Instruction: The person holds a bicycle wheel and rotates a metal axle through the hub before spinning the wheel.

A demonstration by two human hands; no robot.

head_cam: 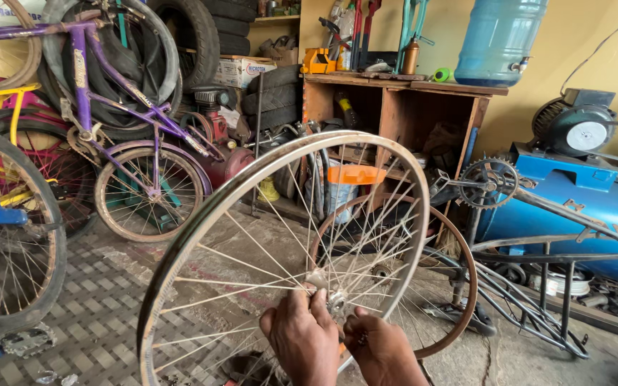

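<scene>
A: Where was the silver wheel?

B: In the centre of the frame, standing upright. The left hand had its fingers curled on the hub; the right hand was closed just beside it, but what it held I could not tell.

A: Any containers?

B: A blue water jug at the upper right, on the wooden shelf; its content I could not see. A cardboard box at the upper middle was closed.

You're working in a bike repair workshop: purple bicycle leaning by stacked tyres, tool-laden wooden bench, blue compressor sitting right.
</scene>
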